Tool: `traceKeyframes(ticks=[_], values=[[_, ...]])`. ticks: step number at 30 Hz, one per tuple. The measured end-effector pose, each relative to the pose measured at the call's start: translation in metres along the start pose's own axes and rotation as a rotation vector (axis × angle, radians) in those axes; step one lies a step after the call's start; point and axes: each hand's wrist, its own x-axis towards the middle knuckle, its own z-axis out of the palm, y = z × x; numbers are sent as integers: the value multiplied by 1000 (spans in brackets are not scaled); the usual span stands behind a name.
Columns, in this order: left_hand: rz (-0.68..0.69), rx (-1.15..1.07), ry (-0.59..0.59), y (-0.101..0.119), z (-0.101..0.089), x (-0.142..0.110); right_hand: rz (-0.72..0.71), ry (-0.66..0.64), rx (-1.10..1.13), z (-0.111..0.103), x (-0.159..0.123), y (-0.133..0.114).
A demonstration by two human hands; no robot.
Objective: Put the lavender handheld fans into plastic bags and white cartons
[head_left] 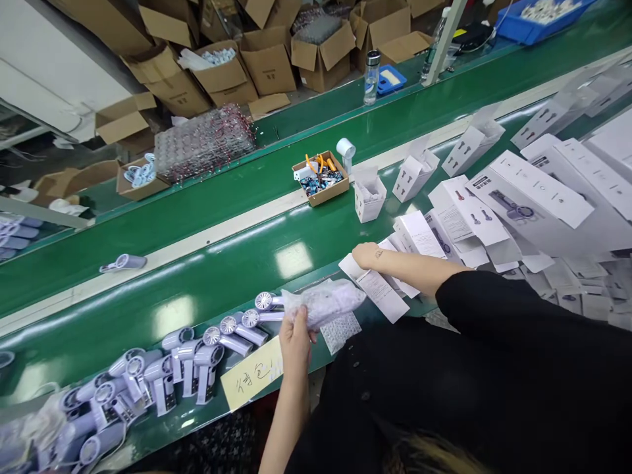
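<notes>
My left hand is closed around a bubble-wrap pouch, through which a pale lilac item shows faintly. My right hand is closed at the upper end of a white printed box, which lies flattened at the front of a row of similar boxes. Its fingertips are mostly hidden. Beneath the wrapped item lies another piece of bubble wrap. Just left of my left hand are several lilac handheld fans, beside a yellow handwritten card.
More lilac fans crowd the bench at left. Opened white cartons stand along the green conveyor. A small cardboard box holds parts and orange-handled tools. Stacked printed boxes fill the right side. A bottle stands at the back.
</notes>
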Motion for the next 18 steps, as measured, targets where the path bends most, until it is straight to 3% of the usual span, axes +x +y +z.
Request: traceKeyframes(ticks=[2, 5, 8, 12, 15, 18], values=[[4, -142, 28, 13, 6, 9, 4, 17, -73, -1, -14, -1], [26, -276, 0, 30, 21, 22, -119, 116, -172, -3, -45, -2], [11, -194, -88, 37, 27, 29, -232, 177, -178, 4, -73, 7], [56, 208, -66, 40, 15, 23, -446, 197, 39, 30, -91, 35], [348, 629, -2, 47, 17, 4, -604, 174, 141, 58, -95, 47], [637, 1069, -60, 49, 44, -19, -563, 284, 189, 86, -100, 47]])
